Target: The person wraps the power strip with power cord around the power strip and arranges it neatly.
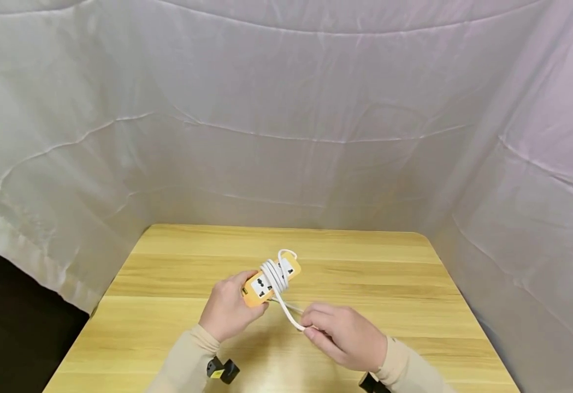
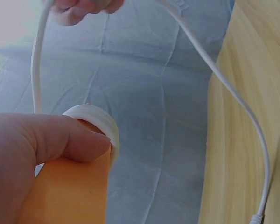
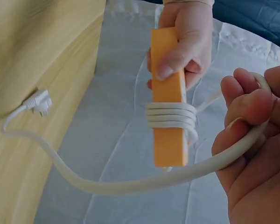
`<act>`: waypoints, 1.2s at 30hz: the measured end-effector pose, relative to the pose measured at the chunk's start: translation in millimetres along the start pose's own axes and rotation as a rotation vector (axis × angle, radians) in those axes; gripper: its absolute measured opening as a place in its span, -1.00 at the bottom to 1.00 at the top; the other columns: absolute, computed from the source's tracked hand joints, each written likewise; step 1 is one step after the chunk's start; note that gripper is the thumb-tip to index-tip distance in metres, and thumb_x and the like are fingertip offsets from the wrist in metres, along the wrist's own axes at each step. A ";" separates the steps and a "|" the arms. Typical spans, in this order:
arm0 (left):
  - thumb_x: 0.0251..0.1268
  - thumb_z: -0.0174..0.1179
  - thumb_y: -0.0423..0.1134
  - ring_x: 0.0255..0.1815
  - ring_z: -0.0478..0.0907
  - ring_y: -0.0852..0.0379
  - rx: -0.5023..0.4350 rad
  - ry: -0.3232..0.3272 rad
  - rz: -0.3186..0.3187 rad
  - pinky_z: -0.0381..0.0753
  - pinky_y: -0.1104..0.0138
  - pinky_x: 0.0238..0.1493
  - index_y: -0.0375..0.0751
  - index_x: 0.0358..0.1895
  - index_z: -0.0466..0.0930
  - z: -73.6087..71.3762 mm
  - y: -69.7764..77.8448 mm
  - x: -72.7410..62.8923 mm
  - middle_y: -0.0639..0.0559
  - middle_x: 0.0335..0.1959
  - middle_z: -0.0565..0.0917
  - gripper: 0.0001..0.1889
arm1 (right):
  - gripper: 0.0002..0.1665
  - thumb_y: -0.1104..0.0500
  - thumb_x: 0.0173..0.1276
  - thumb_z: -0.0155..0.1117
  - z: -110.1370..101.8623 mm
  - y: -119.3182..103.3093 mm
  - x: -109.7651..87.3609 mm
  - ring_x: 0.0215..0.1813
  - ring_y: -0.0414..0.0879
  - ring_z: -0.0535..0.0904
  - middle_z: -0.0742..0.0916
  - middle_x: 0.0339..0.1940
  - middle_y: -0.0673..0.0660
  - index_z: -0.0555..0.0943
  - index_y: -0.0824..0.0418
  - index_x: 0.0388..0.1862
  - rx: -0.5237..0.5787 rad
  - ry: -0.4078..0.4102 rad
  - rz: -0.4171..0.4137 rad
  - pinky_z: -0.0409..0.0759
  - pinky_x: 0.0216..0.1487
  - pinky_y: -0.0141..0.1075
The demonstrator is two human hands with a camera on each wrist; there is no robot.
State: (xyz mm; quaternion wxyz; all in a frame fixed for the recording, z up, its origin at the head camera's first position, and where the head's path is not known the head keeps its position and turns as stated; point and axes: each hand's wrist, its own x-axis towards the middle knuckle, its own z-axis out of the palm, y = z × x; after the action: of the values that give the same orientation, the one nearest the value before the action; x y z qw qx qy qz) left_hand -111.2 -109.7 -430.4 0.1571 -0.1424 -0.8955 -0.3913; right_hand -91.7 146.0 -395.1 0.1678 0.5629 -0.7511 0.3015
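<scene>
An orange power strip [image 1: 254,295] with white socket faces is held above the table, tilted, its near end gripped by my left hand [image 1: 229,307]. The left thumb [image 2: 86,140] lies along the strip's edge in the left wrist view. Several turns of white cord [image 1: 273,275] wrap round the strip's middle, side by side. My right hand [image 1: 347,335] grips the cord to the right of the strip, fingers curled round it in the right wrist view. From there the cord's free length [image 3: 116,186] droops down to a white plug [image 3: 39,102] by the tabletop.
A wooden table [image 1: 389,278] with rounded far corners lies under both hands. Pale grey cloth [image 1: 286,109] hangs behind it and along both sides. A dark area [image 1: 16,316] shows at the lower left. Black devices [image 1: 222,371] are strapped at both wrists.
</scene>
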 end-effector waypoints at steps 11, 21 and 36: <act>-0.30 0.55 -0.20 -0.41 0.54 0.31 -0.070 0.023 0.059 0.51 0.45 -0.46 -0.20 0.06 0.63 -3.1 12.4 -1.2 0.06 -0.25 0.71 -0.35 | -0.90 0.27 0.33 0.24 19.5 2.9 -17.8 -0.47 -0.52 0.27 0.56 -0.33 -0.11 0.51 0.09 -0.30 0.099 0.010 0.019 0.25 -0.47 -0.75; -0.29 0.55 -0.20 -0.43 0.53 0.31 -0.090 0.034 0.119 0.51 0.48 -0.52 -0.22 0.08 0.62 -8.3 24.7 -0.8 0.03 -0.20 0.72 -0.34 | -0.88 0.25 0.34 0.26 42.8 12.8 -28.5 -0.52 -0.51 0.32 0.54 -0.50 -0.12 0.48 0.09 -0.28 0.228 0.031 0.166 0.30 -0.55 -0.71; -0.35 0.56 -0.23 -0.36 0.56 0.28 -0.077 0.041 0.222 0.51 0.49 -0.46 -0.25 0.07 0.62 -6.4 26.7 -0.8 0.00 -0.16 0.72 -0.31 | -0.78 0.26 0.28 0.32 67.9 34.5 -33.6 -0.55 -0.45 0.45 0.61 -0.59 -0.07 0.41 0.12 -0.35 0.441 0.055 0.358 0.43 -0.64 -0.54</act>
State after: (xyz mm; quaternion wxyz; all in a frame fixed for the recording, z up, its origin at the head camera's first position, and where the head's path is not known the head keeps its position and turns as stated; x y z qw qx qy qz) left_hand -99.2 -97.1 -409.0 0.2122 -0.2387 -0.8550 -0.4086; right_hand -108.0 133.8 -475.8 0.0056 0.4357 -0.7499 0.4978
